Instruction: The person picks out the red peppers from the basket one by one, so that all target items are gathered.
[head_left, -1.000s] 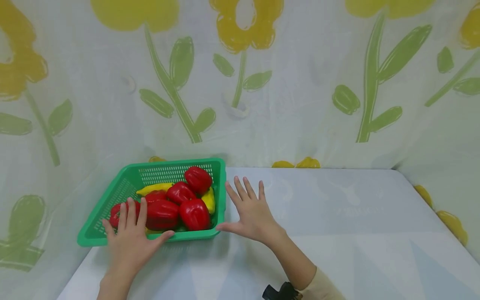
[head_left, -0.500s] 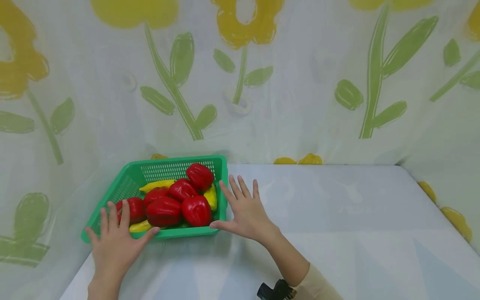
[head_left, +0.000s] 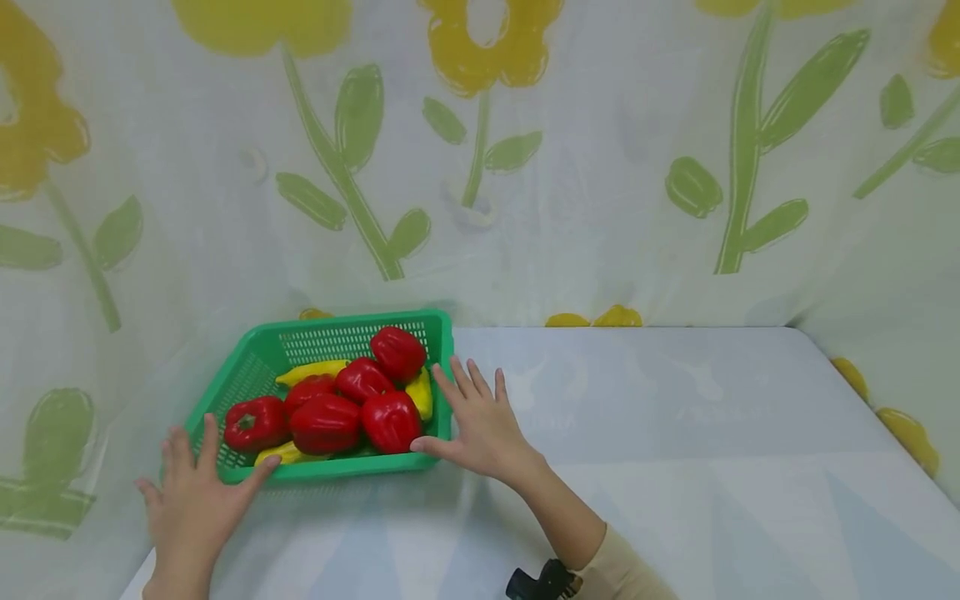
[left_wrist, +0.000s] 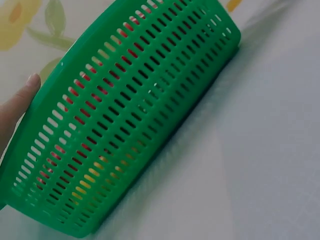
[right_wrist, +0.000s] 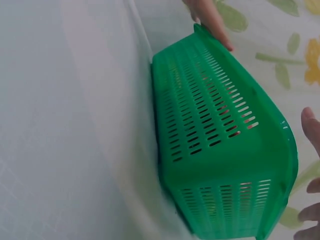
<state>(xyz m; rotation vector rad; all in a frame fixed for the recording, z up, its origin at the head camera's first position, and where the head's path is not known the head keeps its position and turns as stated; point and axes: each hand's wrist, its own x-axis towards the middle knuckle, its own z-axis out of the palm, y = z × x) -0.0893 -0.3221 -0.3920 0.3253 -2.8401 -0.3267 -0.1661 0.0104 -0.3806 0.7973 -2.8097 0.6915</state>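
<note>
A green plastic basket (head_left: 352, 469) with slotted walls stands on the table at left of centre in the head view. Several red bell peppers (head_left: 326, 423) lie in it, among a few long yellow pieces (head_left: 312, 372) of produce. My left hand (head_left: 191, 504) is spread at the basket's front left corner, thumb right at the front rim. In the left wrist view the thumb (left_wrist: 22, 100) shows beside the rim. At the right front corner my right hand (head_left: 483, 429) is spread too, its thumb overlapping the rim. Neither hand grips anything.
A white table (head_left: 637, 400) with pale blue triangles extends right of the basket. Behind it and at both sides hangs a white curtain (head_left: 585, 208) printed with yellow flowers. A black device (head_left: 543, 581) is strapped to the right wrist.
My left hand has moved left and down, from over the peppers to the basket's left corner, uncovering the leftmost pepper. The right hand has shifted slightly left toward the basket.
</note>
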